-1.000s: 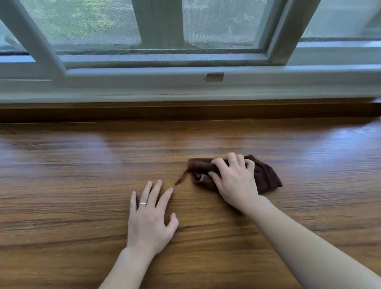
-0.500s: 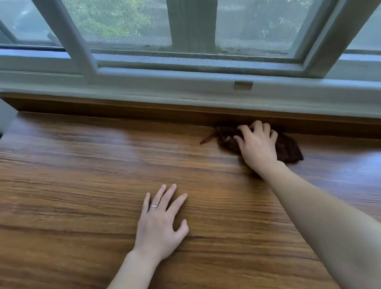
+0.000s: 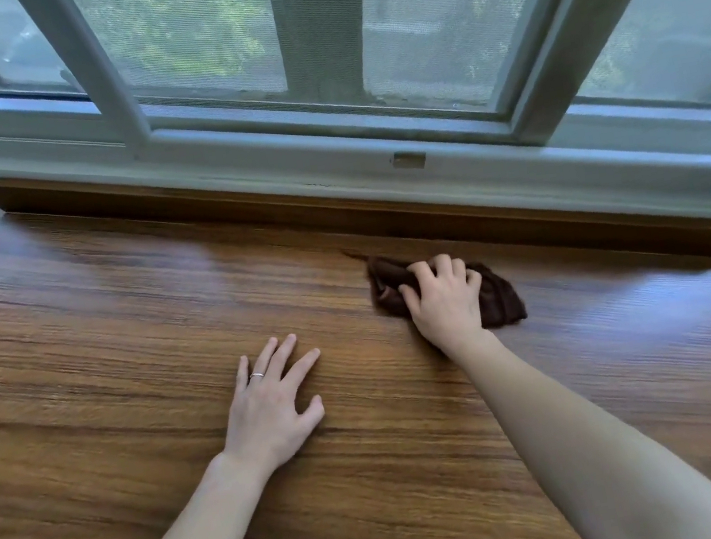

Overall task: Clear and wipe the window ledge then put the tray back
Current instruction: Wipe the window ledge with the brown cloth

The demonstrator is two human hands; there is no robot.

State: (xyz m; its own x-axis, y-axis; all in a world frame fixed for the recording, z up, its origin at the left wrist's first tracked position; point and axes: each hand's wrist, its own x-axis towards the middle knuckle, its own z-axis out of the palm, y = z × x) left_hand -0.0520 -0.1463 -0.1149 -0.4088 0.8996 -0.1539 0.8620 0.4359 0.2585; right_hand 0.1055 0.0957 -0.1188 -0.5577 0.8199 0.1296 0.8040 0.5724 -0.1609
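my right hand (image 3: 444, 299) has its fingers curled down over the bunched brown cloth (image 3: 501, 302), gripping it and pressing it onto the ledge (image 3: 102, 356). half a second ago the cloth was pushed up against the back strip (image 3: 242, 212) under the window; now i've drawn it back toward me a little, so there's a band of bare wood between the cloth and the strip. a second ago it was nearer me still, so this looks like one stroke out to the back edge and the return. my left hand (image 3: 272, 403) lies flat and open on the wood, fingers spread, holding nothing, just left of my right and a bit nearer me; it has hardly moved and seems to be bracing me. nothing else sits on the ledge around my hands, so i judge the clearing done and the wiping under way. the tray isn't in view, so putting it back is still to come.
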